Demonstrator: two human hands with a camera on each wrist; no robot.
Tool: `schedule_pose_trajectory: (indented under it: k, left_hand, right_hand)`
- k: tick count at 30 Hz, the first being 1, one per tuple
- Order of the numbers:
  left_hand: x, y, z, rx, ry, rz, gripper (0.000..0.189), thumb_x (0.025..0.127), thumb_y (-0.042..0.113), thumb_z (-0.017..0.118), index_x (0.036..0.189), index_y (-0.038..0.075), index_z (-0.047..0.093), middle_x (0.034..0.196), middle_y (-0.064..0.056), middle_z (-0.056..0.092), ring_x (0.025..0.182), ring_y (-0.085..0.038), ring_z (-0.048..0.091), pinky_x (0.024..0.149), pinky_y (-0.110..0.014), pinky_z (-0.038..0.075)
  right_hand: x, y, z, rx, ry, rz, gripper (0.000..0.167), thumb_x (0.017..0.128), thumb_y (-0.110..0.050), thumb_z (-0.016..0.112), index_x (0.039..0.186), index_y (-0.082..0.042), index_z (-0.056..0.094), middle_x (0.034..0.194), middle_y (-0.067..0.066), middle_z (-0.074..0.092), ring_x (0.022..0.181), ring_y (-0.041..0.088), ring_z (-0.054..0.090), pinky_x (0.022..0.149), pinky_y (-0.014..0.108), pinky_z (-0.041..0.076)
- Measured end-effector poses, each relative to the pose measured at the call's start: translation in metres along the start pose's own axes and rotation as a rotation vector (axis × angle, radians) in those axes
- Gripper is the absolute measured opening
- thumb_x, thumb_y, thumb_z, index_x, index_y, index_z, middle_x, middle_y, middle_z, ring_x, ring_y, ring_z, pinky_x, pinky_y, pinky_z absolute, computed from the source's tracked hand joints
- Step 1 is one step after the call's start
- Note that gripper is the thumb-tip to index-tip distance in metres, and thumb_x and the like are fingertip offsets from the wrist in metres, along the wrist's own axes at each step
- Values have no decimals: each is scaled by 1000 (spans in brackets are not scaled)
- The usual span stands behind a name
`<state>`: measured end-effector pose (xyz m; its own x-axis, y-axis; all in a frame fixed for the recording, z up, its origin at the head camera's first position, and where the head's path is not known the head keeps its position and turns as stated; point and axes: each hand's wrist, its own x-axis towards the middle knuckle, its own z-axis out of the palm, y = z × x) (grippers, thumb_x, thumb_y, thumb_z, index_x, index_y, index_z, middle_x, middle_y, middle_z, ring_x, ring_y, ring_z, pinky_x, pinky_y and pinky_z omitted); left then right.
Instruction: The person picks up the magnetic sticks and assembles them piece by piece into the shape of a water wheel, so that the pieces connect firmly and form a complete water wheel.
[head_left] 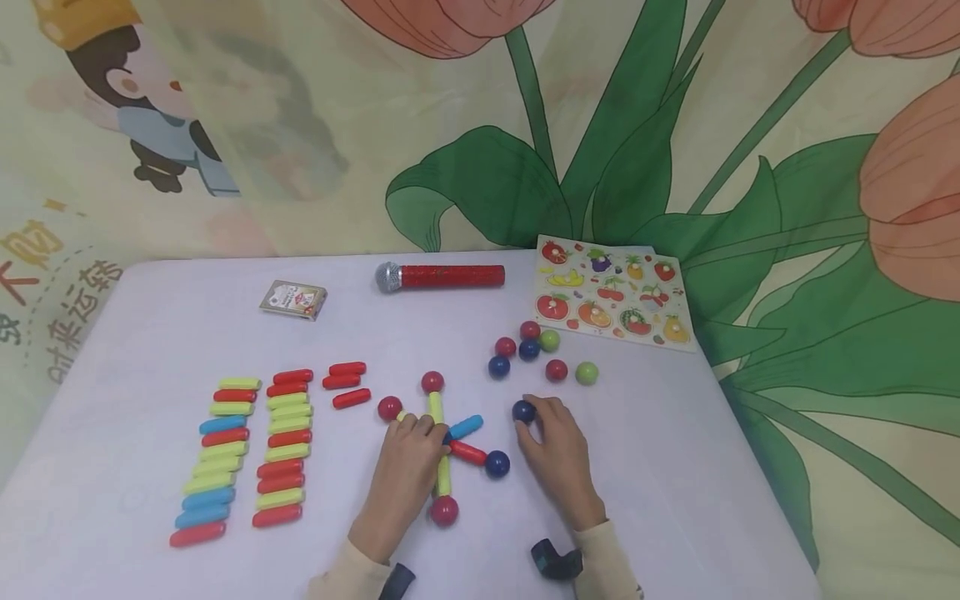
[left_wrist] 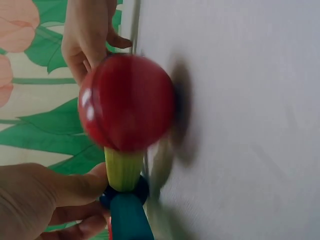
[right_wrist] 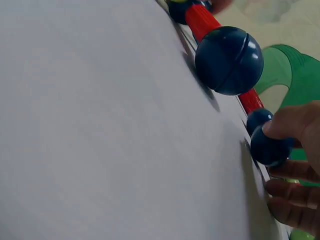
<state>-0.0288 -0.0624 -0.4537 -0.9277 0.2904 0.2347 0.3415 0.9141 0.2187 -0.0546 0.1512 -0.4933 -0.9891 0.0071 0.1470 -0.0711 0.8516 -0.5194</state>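
My left hand grips the middle of a star-shaped ball-and-rod toy construction at its dark blue hub ball. Rods spread out from the hub: yellow-green, red and blue. Red balls cap the yellow-green rods, a dark blue ball caps the red one, and the blue rod's outer end is bare. To the right, my right hand pinches another dark blue ball between thumb and fingers, close over the white table. The left fingers hide part of the construction.
Two columns of loose rods lie on the left, with several red rods beside them. Loose balls sit behind my right hand. Farther back are a card box, a red microphone and a fruit puzzle board.
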Motion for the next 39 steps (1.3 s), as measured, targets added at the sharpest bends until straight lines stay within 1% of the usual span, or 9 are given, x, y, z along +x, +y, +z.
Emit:
schedule_pose_trajectory:
  k: [7,10,15,19,24,27,34,37,39]
  left_hand:
    - [7,-2,0,-47,22,82,43,68,25,88,105,9,72,101,-5,70,85,-19,55,69,-29,46]
    - [14,3,5,-85,-3,110,40,72,27,85,105,9,72,101,-4,70,85,-18,53,71,-28,46]
    - [28,13,14,-66,-116,75,34,75,24,82,103,8,72,94,-6,71,80,-18,50,66,-27,39]
    - [34,15,18,-36,-153,37,30,76,21,81,102,8,73,91,-6,70,78,-19,50,65,-27,37]
    - [33,14,17,-102,-134,16,32,78,23,80,106,10,72,96,-3,70,83,-17,53,70,-27,43]
    - [31,13,16,-138,-113,29,32,79,22,79,108,10,72,98,-3,71,85,-17,54,72,-28,45]
    - [28,11,18,-171,-86,62,29,80,22,79,106,11,72,96,1,70,82,-14,49,70,-25,43]
    - [24,6,16,-196,-52,46,30,80,24,78,107,13,71,98,1,68,84,-14,51,72,-26,46]
    - [20,-1,12,-216,-25,11,31,80,24,78,108,14,70,100,1,66,87,-14,52,75,-28,48]
  right_hand:
    - [-11,-13,9,64,-73,-66,40,85,-21,72,123,-16,60,110,-1,61,102,15,60,89,33,52]
    - [-13,-15,11,81,-81,-71,40,86,-22,72,123,-16,59,111,-1,62,100,13,59,88,32,53]
    - [-14,-14,12,120,-89,-45,40,85,-22,72,122,-15,59,105,-3,61,87,8,54,77,28,52]
    - [-13,-13,11,152,-97,-34,41,84,-20,73,122,-14,59,99,-4,60,80,7,49,68,23,47]
    - [-11,-12,9,164,-81,-39,40,84,-17,73,121,-13,59,96,-4,59,76,6,48,64,21,44]
    - [-10,-12,9,166,-67,-43,39,84,-17,73,120,-13,59,93,-5,58,75,6,48,62,20,43]
    - [-12,-14,10,212,-93,-61,40,86,-18,72,123,-15,58,97,-7,58,75,5,49,63,18,45]
    - [-13,-14,10,216,-81,-67,40,86,-19,72,123,-15,58,95,-7,57,75,5,48,63,18,45]
    - [-13,-13,9,228,-75,-61,39,86,-18,72,122,-16,59,96,-7,57,74,4,48,63,18,45]
